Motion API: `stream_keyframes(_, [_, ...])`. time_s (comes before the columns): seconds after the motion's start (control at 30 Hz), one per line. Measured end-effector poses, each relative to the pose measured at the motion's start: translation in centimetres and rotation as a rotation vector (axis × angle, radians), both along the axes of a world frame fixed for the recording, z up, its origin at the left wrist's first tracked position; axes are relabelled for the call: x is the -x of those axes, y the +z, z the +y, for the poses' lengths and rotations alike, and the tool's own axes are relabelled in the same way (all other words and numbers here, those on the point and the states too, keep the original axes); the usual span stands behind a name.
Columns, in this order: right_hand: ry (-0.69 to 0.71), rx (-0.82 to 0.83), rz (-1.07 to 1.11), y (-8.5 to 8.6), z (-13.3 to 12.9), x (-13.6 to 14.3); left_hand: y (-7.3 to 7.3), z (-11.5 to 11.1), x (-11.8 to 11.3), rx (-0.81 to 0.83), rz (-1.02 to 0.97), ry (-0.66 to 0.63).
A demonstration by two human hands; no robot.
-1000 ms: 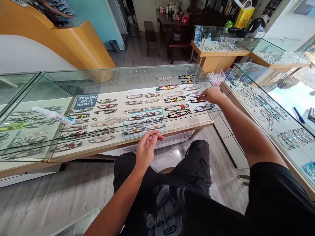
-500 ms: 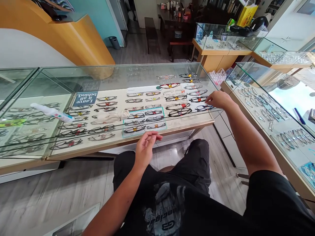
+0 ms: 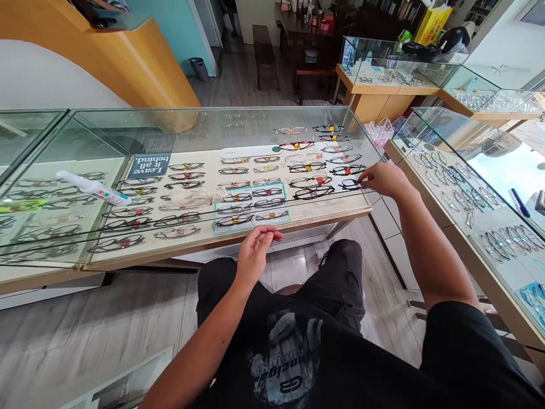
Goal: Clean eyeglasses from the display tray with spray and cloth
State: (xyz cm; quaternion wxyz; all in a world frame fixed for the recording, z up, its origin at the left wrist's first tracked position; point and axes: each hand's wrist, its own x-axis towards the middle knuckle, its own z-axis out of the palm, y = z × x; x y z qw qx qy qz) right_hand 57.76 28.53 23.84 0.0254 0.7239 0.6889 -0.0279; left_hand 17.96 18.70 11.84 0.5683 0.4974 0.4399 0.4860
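Observation:
My right hand point(image 3: 386, 180) reaches into the right end of the glass display case point(image 3: 272, 237). Its thumb and fingertips are pinched at the edge of a dark blue pair of eyeglasses point(image 3: 349, 184), lying on the white display surface. Just behind this pair is a black pair with a red tag point(image 3: 347, 170). My left hand point(image 3: 252, 255) is held in front of the case's wooden edge, fingers loosely bent and nothing in them. Nearest to it is a teal-edged mat point(image 3: 218, 229) bearing several frames. A crumpled beige cloth point(image 3: 193, 197) lies left of the mat.
A white bottle point(image 3: 93, 188) lies tilted on the glass at the left. Beside the rows of frames stands a blue sign point(image 3: 150, 166). More glass cases with eyeglasses point(image 3: 464, 196) run along the right. My knees are under the case's front edge.
My right hand has shifted slightly right and down, its fingertips now at the edge of the dark blue eyeglasses, which have moved a little. My left hand stays nearly still. The view has shifted slightly.

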Motion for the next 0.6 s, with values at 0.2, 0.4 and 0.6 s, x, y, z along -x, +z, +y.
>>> stream_keyframes(0.2, [0.26,-0.123,0.382,1.6,-4.6,6.6,0.4,0.4,0.5,0.038,-0.004,-0.028])
stream_keyframes(0.4, [0.51,-0.132,0.719,-2.2,-8.2,15.2,0.6,0.2,1.5,0.296,-0.156,-0.15])
stream_keyframes(0.6, [0.74,-0.158,0.877,-5.2,-9.3,20.0,-0.3,-0.7,3.4,0.511,-0.346,-0.304])
